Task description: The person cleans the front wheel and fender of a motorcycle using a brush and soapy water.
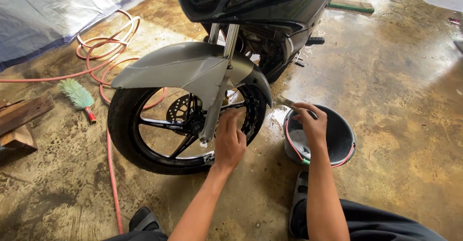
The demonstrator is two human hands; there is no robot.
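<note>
Two bare hands are at work by a motorbike. The left hand (229, 142) lies flat on the front wheel (185, 125), with its fingers spread open and touching the rim and spokes. Just past those fingertips is the grey fork leg (214, 113), and above them sits the grey mudguard (185, 67). The right hand (312, 124) hangs over a black bucket (342, 142). Its fingers are curled shut around a small brush (285, 102), and the brush end pokes out to the left of the fingertips, toward the wheel. The bucket is right under those fingers, and white soapy foam (298, 139) sits inside it. Far out to the left of the left fingers, a green hand broom (78, 96) lies on the wet floor (400, 91), next to a loopy orange hose (103, 53)
</note>
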